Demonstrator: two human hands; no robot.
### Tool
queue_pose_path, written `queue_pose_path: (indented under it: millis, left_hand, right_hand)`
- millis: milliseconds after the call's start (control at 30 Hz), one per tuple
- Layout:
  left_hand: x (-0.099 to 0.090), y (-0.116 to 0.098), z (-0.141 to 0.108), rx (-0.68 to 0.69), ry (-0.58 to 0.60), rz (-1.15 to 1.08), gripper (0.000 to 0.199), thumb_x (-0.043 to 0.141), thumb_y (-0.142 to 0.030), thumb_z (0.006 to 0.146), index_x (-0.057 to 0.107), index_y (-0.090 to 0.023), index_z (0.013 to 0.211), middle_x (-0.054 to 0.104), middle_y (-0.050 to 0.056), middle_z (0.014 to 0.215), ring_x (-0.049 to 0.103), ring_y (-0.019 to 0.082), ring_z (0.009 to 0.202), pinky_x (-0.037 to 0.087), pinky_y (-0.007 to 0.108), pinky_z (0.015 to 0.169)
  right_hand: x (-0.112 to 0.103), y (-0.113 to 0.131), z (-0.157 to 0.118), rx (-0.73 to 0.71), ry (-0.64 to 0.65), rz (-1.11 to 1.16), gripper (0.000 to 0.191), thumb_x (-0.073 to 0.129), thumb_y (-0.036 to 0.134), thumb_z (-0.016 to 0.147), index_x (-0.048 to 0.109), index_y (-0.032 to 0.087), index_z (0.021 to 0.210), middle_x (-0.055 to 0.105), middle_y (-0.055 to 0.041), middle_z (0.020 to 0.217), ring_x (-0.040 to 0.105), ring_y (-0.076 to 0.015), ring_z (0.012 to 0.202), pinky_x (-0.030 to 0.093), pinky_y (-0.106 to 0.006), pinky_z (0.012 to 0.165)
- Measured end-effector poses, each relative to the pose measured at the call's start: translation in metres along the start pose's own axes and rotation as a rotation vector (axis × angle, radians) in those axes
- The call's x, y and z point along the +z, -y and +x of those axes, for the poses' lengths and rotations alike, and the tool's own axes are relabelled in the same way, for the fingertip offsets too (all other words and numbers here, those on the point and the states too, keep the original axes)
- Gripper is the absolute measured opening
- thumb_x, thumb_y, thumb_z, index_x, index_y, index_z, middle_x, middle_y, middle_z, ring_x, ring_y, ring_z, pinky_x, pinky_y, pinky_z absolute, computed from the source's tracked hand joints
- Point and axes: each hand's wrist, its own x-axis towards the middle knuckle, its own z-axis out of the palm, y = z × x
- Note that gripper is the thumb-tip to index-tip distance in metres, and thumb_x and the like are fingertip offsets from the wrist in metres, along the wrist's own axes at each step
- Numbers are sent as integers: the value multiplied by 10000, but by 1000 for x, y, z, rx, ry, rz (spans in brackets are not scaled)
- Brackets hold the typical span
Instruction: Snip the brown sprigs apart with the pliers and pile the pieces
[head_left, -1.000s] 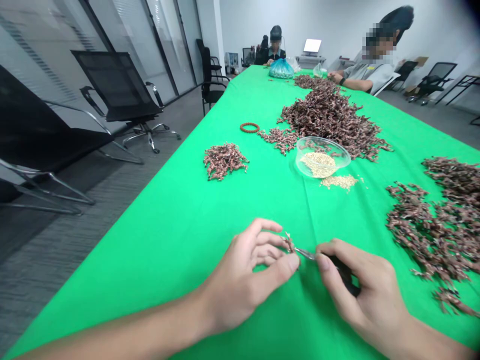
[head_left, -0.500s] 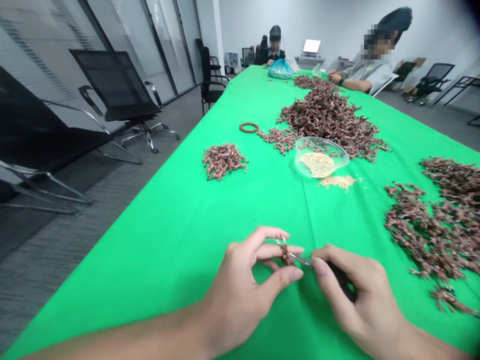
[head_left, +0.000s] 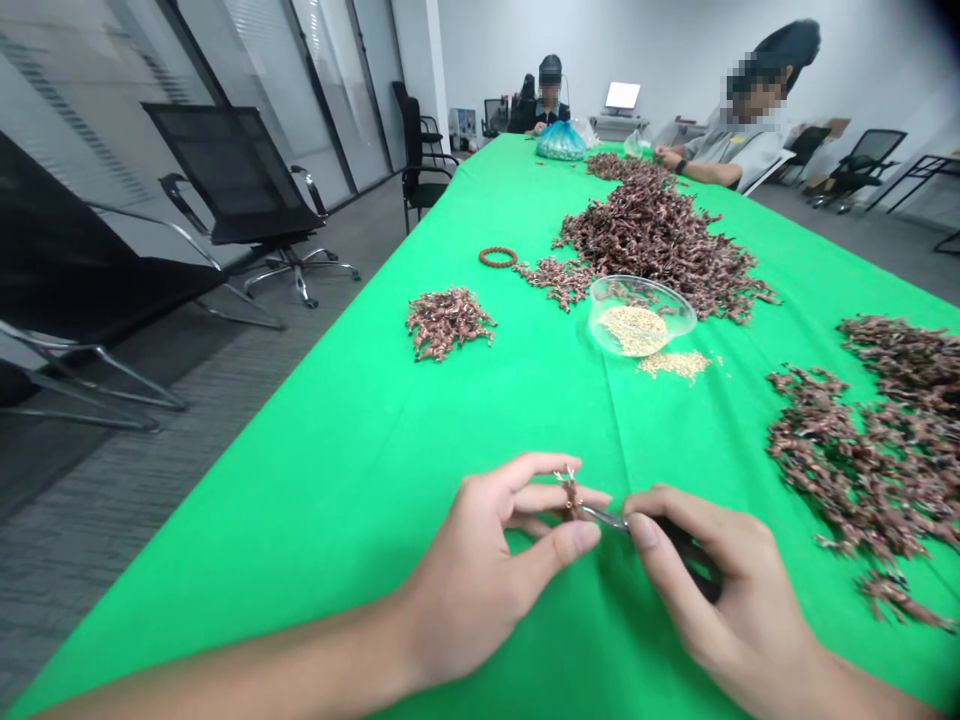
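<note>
My left hand (head_left: 487,570) holds a small brown figure (head_left: 571,496) with thin pale prongs on top, between thumb and fingers, above the green cloth. My right hand (head_left: 720,580) is closed around a metal-tipped tool (head_left: 604,517) with a dark handle. The tool's tip touches the figure or lies right beside it; which one I cannot tell. Beyond the hands stands a clear plastic bowl (head_left: 643,316) with small golden pieces inside, and more such pieces (head_left: 675,364) lie spilled by its rim.
A large heap of brown figures (head_left: 652,225) lies past the bowl, a small pile (head_left: 450,323) to the left, another (head_left: 862,460) at the right. A beaded ring (head_left: 498,257) and blue bag (head_left: 561,141) rest farther off. Two people sit at the far table; chairs stand left.
The figure has turned slightly more upright in my left hand, and the left thumb has shifted a little left. The right hand has moved very slightly, still around the tool.
</note>
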Motion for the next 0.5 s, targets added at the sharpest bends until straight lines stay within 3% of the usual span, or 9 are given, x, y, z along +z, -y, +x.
queue_pose_path:
  millis: [133,500]
  left_hand:
    - [-1,-3,0,-40,49,-42,438,687,-365,886,539,-215,1269,714,90,1244,677,224,1123,495,335,953]
    - [-3,-2,0,-58,74,-53,438,692,-379,879,538,-231,1262,714,87,1243,666,243,1129,475,369,966]
  right_hand:
    - [-1,-3,1,-73,-4,-17,43,568,243,924,592,226,894,589,25,661,516,-112,520,401,-235,497]
    - [-3,-3,1,-72,32,-34,96,539,253,937,605,225,873,597,16,639,527,-119,505,408,-236,481]
